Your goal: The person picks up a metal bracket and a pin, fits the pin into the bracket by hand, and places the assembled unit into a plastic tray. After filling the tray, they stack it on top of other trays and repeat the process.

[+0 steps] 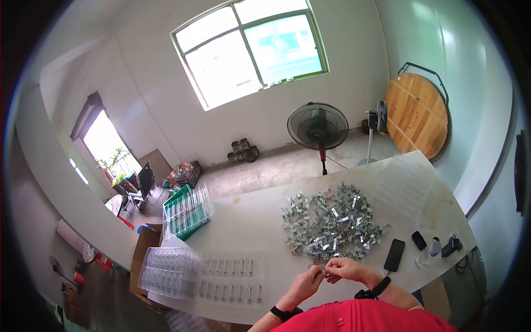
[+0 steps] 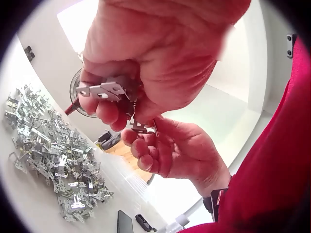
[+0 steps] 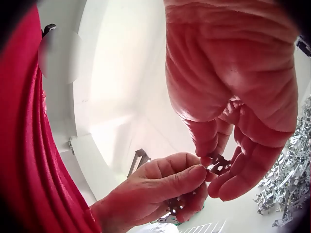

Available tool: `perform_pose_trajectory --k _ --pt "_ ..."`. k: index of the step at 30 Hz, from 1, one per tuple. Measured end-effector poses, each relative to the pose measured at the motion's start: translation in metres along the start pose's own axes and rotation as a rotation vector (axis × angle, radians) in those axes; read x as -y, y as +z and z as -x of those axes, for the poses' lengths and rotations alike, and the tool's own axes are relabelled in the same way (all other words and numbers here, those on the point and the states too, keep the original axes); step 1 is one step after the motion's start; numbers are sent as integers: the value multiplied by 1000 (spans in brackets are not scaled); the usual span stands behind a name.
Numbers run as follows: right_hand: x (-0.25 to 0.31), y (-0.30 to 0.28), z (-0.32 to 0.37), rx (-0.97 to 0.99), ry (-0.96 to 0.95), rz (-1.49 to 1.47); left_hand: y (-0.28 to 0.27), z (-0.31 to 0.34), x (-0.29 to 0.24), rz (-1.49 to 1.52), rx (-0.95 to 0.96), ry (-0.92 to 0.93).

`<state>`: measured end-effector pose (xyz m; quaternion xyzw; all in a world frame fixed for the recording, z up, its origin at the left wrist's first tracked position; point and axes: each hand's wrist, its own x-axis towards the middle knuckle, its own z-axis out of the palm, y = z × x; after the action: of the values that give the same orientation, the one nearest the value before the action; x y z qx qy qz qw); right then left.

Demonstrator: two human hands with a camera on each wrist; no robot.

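Note:
My left hand (image 1: 306, 283) and right hand (image 1: 345, 269) meet at the table's near edge, fingertips close together. In the left wrist view, the left hand (image 2: 155, 53) holds a flat silver metal bracket (image 2: 103, 90) with punched holes in its curled fingers. The right hand (image 2: 182, 150) pinches another small metal bracket (image 2: 140, 128) just below the left fingers. From the right wrist view, that small bracket (image 3: 220, 165) sits between the right thumb and fingers, with the left thumb tip right at it. A large heap of similar metal brackets (image 1: 332, 221) lies just beyond the hands.
Left of the hands lies a clear plastic tray (image 1: 229, 276) with two rows of metal pieces, beside stacked clear trays (image 1: 168, 271). A green basket (image 1: 193, 229) bears more trays. Right are a phone (image 1: 394, 255), a small black object (image 1: 418, 240) and a clear bottle (image 1: 428, 254).

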<state>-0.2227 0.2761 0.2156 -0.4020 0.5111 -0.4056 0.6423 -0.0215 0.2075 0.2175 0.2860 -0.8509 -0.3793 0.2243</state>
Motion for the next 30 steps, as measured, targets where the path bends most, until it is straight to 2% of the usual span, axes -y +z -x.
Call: perform_pose_trajectory --k 2,8,10,11,13,14,16,17,19,20,25,28,30 --pt "-5 -4 -2 60 68 -85 -1 -1 0 -8 15 -3" --pt "-14 -6 -14 74 120 -198 -12 -1 6 28 87 -3" --pt "-8 -5 -14 52 118 -231 -23 -3 3 445 270 -285" --pt "-4 -4 -13 31 116 -269 -31 -3 3 447 269 -282" --pt "2 -3 -12 17 129 -311 -47 -2 5 736 257 -291" --pt "4 -2 -13 5 141 -357 -47 -2 12 738 258 -285" --pt "5 1 -14 23 141 -387 -49 -3 24 696 224 -125" --pt "5 3 -15 45 142 -420 -50 -1 29 700 225 -122" --pt "8 12 -17 53 154 -439 -64 1 21 470 217 142" --pt "9 17 -17 66 165 -460 -68 2 20 476 218 143" --pt "8 34 -24 107 164 -524 -94 2 27 612 480 200" --pt "6 47 -28 136 166 -565 -113 1 30 620 567 162" --pt "2 54 -35 148 160 -583 -118 2 35 625 554 217"
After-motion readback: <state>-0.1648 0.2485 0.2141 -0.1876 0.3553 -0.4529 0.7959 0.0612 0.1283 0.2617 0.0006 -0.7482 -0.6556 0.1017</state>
